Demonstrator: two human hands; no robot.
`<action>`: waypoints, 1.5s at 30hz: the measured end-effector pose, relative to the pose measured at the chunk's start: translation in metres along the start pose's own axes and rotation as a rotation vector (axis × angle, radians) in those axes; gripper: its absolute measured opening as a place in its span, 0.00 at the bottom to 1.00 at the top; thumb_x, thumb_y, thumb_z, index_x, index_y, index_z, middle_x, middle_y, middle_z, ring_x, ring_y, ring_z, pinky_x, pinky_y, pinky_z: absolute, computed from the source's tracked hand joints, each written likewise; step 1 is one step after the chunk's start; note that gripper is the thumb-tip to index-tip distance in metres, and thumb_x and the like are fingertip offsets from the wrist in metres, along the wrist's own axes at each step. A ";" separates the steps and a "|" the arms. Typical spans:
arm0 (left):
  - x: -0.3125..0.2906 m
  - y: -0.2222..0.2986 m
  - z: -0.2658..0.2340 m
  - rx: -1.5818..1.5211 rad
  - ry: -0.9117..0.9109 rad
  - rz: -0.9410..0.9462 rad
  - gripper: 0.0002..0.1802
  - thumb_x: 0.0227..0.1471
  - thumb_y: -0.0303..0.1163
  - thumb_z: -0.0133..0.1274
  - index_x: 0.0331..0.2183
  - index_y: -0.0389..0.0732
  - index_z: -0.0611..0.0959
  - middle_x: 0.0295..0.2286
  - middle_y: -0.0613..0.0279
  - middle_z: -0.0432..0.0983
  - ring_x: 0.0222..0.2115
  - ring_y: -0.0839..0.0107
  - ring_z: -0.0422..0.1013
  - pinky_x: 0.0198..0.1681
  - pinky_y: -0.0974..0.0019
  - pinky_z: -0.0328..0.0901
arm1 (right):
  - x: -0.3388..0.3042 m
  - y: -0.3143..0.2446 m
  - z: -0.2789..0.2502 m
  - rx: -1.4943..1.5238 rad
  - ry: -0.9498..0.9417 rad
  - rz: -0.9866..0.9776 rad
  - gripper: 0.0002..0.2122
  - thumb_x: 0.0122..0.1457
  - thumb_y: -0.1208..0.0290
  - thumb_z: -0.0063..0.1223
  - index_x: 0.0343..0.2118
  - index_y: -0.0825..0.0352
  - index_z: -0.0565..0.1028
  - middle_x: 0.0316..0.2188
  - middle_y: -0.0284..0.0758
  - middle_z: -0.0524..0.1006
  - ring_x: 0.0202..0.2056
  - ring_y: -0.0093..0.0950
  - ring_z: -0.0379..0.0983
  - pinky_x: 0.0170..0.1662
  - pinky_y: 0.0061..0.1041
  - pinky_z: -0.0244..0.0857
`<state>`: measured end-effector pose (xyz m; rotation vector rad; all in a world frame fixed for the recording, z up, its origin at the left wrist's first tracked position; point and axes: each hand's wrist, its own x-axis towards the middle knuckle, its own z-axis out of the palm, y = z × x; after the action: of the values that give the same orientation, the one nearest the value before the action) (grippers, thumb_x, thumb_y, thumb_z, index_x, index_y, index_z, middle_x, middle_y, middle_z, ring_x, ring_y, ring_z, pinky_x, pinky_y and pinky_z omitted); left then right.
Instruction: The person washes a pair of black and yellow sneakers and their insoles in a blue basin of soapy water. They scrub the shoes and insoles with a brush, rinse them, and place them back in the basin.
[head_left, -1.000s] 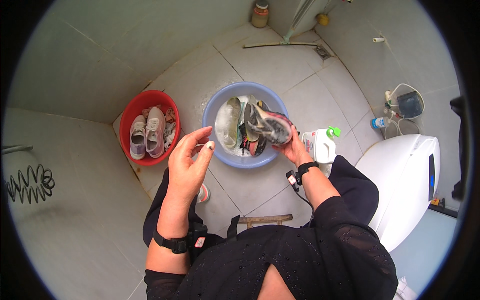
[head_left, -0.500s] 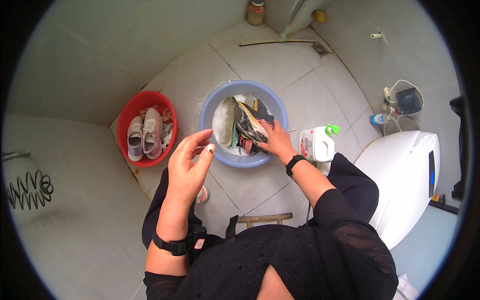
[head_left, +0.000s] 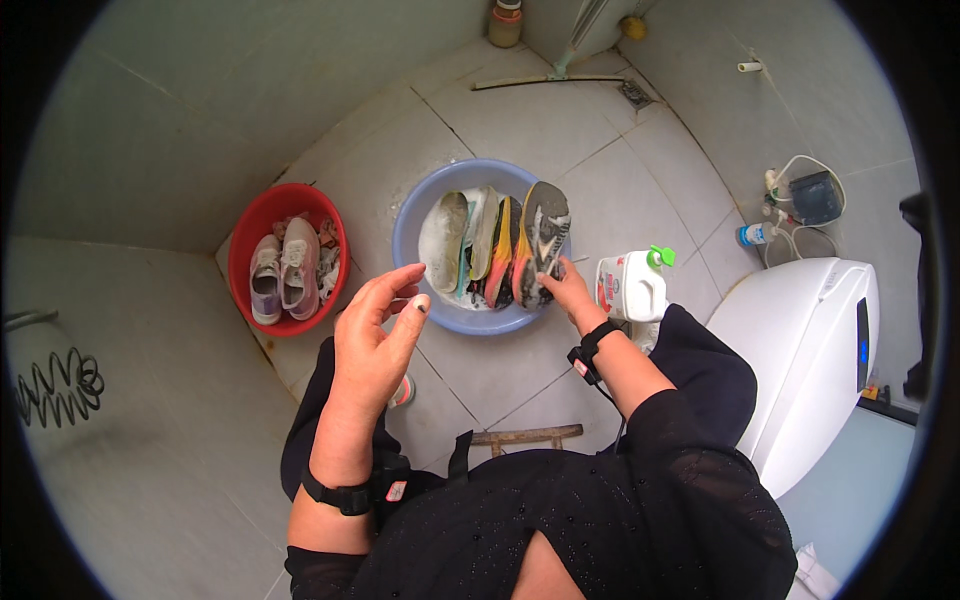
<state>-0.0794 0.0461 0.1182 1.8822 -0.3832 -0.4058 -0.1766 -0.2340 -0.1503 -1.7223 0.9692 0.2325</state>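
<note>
Shoe (head_left: 543,240) turned sole-up, right side of basin (head_left: 404,240).
I have shifted the right hand (head_left: 572,294) from across it to its near end.

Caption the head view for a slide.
Right hand holds a shoe, sole showing, at a blue basin; left hand hovers open.

Round blue plastic basin (head_left: 404,235) sits on grey tiled floor (head_left: 645,190), multicoloured shoes (head_left: 503,250) in it. Left: round red plastic tub (head_left: 237,250) holding white lace-up shoes (head_left: 298,268). Right: white plastic jug (head_left: 628,287). Behind: long-bladed squeegee (head_left: 559,73).
</note>
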 end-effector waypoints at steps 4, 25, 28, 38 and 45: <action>0.000 0.001 0.000 0.019 -0.016 -0.028 0.18 0.54 0.28 0.52 0.47 0.34 0.77 0.42 0.58 0.74 0.43 0.72 0.71 0.48 0.69 0.65 | 0.005 -0.009 0.014 -0.397 0.326 -0.372 0.42 0.50 0.60 0.61 0.64 0.67 0.50 0.61 0.54 0.55 0.59 0.48 0.58 0.59 0.38 0.56; -0.005 0.000 0.003 0.034 -0.045 -0.052 0.19 0.51 0.30 0.54 0.46 0.37 0.78 0.40 0.54 0.76 0.41 0.65 0.73 0.46 0.64 0.66 | 0.037 -0.039 0.063 -0.449 0.040 0.078 0.39 0.59 0.53 0.47 0.67 0.57 0.38 0.66 0.53 0.40 0.58 0.56 0.57 0.61 0.43 0.53; -0.004 -0.001 0.003 0.034 -0.047 -0.066 0.19 0.51 0.30 0.54 0.46 0.37 0.78 0.41 0.53 0.76 0.41 0.65 0.73 0.46 0.65 0.66 | 0.033 -0.046 0.076 -0.490 0.049 0.130 0.40 0.59 0.52 0.47 0.67 0.59 0.39 0.66 0.53 0.42 0.61 0.53 0.54 0.62 0.45 0.49; -0.006 -0.003 -0.010 0.057 -0.073 -0.089 0.19 0.53 0.24 0.50 0.48 0.32 0.76 0.44 0.56 0.72 0.44 0.70 0.69 0.48 0.67 0.65 | 0.020 -0.083 0.097 -0.981 0.103 -0.729 0.34 0.53 0.59 0.55 0.62 0.60 0.57 0.61 0.45 0.57 0.62 0.49 0.51 0.64 0.47 0.42; -0.005 -0.008 -0.014 0.089 -0.065 -0.128 0.19 0.52 0.26 0.52 0.47 0.32 0.76 0.43 0.54 0.73 0.44 0.67 0.71 0.49 0.66 0.64 | 0.058 -0.088 0.149 -1.179 -0.356 -0.533 0.26 0.57 0.52 0.43 0.61 0.44 0.64 0.64 0.41 0.54 0.65 0.53 0.43 0.62 0.62 0.25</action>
<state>-0.0770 0.0630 0.1161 1.9906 -0.3299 -0.5444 -0.0318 -0.1256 -0.1796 -2.7759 -0.0075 0.8327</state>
